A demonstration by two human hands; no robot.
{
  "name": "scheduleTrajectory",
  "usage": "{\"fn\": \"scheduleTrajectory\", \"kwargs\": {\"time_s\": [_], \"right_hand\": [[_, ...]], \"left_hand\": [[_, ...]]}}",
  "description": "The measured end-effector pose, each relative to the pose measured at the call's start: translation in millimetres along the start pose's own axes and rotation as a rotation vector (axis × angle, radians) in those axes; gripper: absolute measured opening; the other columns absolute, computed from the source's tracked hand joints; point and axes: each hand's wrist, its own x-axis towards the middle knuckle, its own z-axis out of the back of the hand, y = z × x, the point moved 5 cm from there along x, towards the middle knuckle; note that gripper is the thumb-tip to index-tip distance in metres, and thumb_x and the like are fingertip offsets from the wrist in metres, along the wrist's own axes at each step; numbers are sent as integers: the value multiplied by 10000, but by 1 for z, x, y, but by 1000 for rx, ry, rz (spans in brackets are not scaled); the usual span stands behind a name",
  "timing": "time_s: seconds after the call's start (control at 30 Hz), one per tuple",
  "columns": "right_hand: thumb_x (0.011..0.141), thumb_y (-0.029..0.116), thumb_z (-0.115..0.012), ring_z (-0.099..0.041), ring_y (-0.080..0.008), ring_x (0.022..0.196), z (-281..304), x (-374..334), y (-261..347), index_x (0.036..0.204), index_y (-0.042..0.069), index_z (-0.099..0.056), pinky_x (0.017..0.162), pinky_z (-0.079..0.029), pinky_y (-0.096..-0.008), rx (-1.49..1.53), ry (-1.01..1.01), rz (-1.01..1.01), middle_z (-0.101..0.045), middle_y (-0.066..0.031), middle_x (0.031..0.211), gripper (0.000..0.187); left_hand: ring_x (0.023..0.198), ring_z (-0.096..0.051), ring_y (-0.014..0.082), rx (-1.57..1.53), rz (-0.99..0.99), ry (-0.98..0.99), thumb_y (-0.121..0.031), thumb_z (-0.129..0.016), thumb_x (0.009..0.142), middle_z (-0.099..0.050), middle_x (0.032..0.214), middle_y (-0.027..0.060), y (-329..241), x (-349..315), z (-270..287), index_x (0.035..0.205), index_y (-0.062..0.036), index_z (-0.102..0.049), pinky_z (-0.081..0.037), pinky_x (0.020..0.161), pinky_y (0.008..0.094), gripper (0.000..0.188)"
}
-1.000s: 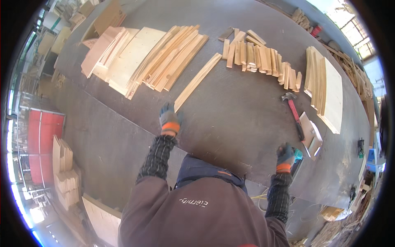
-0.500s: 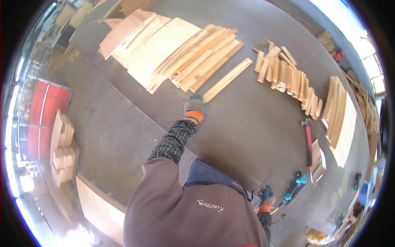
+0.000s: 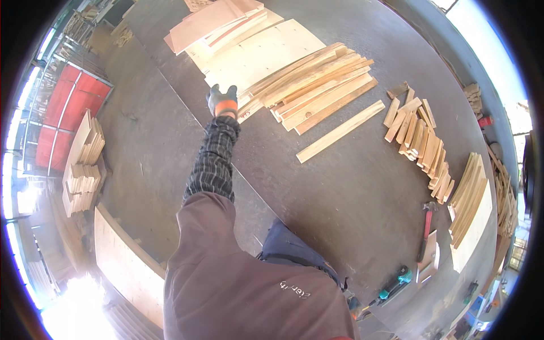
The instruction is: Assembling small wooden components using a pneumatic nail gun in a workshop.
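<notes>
Head view, left to right. Stacked timber offcuts stand at far left beside a red panel. A pale board leans below them. Left hand, in a dark glove with an orange cuff, is stretched forward over the dark worktable; fingers are slightly spread, tips at the near end of the pile of long wooden slats, touching or just short of it, cannot tell which. Plywood sheets lie under and behind the pile. A single slat lies apart to the right. Then a row of short wood blocks, a red-handled hammer and curved boards. Right hand is out of sight.
</notes>
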Motion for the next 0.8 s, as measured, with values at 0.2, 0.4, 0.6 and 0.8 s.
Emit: {"fn": "scheduleTrajectory", "kwargs": {"time_s": [0.2,0.4,0.6,0.8], "right_hand": [[1022,307,-611,-598,-173,554,-34,-59,47,1092,136,-674,509,-502,-368,-169,59,150,-680,-42,794,195],[1013,298,-678,-658,-185,608,-59,-83,70,1230,64,-677,544,-537,-341,-208,115,252,-741,-95,863,319],[1012,315,-684,-674,-200,605,-78,-65,75,1263,46,-655,548,-549,-348,-205,175,232,-750,-105,856,369],[1006,279,-679,-639,-198,579,-70,-66,65,1196,60,-682,511,-526,-361,-156,124,231,-715,-89,823,290]], "left_hand": [[783,-724,290,-425,437,406,-295,-839,894,-738,1034,172,80,55,-46,1292,41,-654,-603,709,415,553],[675,-706,244,-430,544,442,-258,-806,929,-760,888,122,74,46,-53,1095,39,-722,-606,632,384,351],[863,-737,225,-202,451,463,-384,-707,977,-785,955,108,111,81,-57,1050,26,-757,-594,789,367,419],[895,-726,264,-532,484,461,-257,-808,923,-764,1045,150,82,74,-42,1168,54,-710,-585,764,391,408]]}}
